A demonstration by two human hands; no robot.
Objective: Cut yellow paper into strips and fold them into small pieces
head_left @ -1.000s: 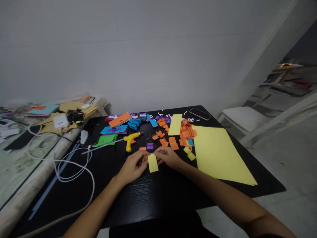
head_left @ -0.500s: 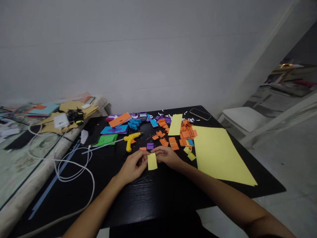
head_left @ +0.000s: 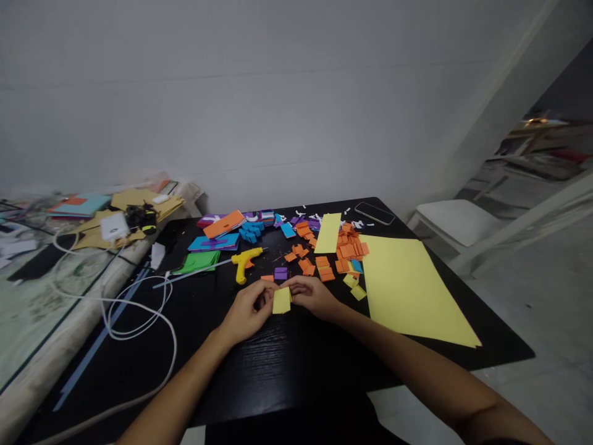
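A small piece of yellow paper (head_left: 281, 301) is held between my two hands above the black table, its upper part folded over. My left hand (head_left: 249, 312) grips its left edge, fingers curled. On the other side, my right hand (head_left: 315, 296) pinches the upper right corner, with the fingertips partly hidden. Just beyond the hands lie a purple folded paper piece (head_left: 280, 273) and an orange piece (head_left: 267, 278). A yellow glue gun (head_left: 241, 264) with a stick in its back rests to the left of them.
Orange paper pieces (head_left: 349, 249) are heaped beyond my right hand. Large yellow sheets (head_left: 412, 290) lie at the right, a yellow strip (head_left: 328, 233) and phone (head_left: 375, 213) farther back. Green paper (head_left: 199, 262) and a white cable (head_left: 173, 337) are at the left.
The yellow paper has shifted slightly left and looks shorter, its shape now more folded or tilted. Both hands have stayed nearly in place, fingers moving slightly.
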